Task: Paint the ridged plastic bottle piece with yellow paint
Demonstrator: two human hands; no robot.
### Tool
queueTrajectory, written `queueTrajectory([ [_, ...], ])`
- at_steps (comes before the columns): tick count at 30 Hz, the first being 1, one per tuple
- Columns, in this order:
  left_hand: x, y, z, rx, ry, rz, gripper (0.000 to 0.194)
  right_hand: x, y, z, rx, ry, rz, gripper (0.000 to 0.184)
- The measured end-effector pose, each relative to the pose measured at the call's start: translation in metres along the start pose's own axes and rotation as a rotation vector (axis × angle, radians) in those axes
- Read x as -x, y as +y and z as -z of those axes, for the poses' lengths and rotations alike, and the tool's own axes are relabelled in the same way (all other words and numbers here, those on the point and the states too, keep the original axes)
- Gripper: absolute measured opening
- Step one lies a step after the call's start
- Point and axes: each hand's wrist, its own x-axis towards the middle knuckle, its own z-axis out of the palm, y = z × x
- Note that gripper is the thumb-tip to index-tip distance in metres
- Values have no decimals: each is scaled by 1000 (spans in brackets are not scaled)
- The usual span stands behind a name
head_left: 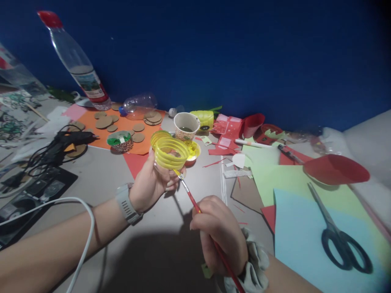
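My left hand (148, 179) is wrapped round a ribbed, cut piece of plastic bottle (171, 154), its upper bands coated yellow and the lower part still see-through. In my right hand (218, 230) is a paintbrush (191, 196) with a red handle; its yellow-tipped bristles touch the lower side of the bottle piece. Just behind it stands a small dish of yellow paint (194, 151), partly hidden. A paper cup (186, 124) holding dark liquid is behind that dish. Left of my left hand sits a small cup of green paint (119, 140).
Cardboard discs (104, 122) lie on orange paper (122, 147) beside a tall bottle (87, 77). A glue gun (45, 150) and a white cable (88, 240) are at left. Scissors (339, 236) rest on blue paper (293, 244) at right. Red paper pieces (227, 126) are at the back.
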Motion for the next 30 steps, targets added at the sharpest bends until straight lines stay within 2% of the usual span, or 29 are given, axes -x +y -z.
queueTrajectory([
  [7, -1, 2, 0, 80, 50, 3, 44, -1, -1, 2, 28, 30, -15, 30],
  [14, 1, 2, -2, 62, 42, 19, 49, 3, 1, 2, -36, -14, 54, 5],
  [18, 1, 1, -1, 62, 28, 30, 39, 1, 3, 2, -19, -35, 26, 11],
  [22, 0, 2, -1, 86, 24, 28, 20, -1, 0, 3, -7, -16, 7, 25],
  [25, 0, 2, 0, 108, 21, 31, 9, -3, -1, 3, -4, 2, -14, 30],
  [30, -2, 1, 2, 126, 18, 38, 15, -2, -1, 3, -9, 12, -24, 32],
])
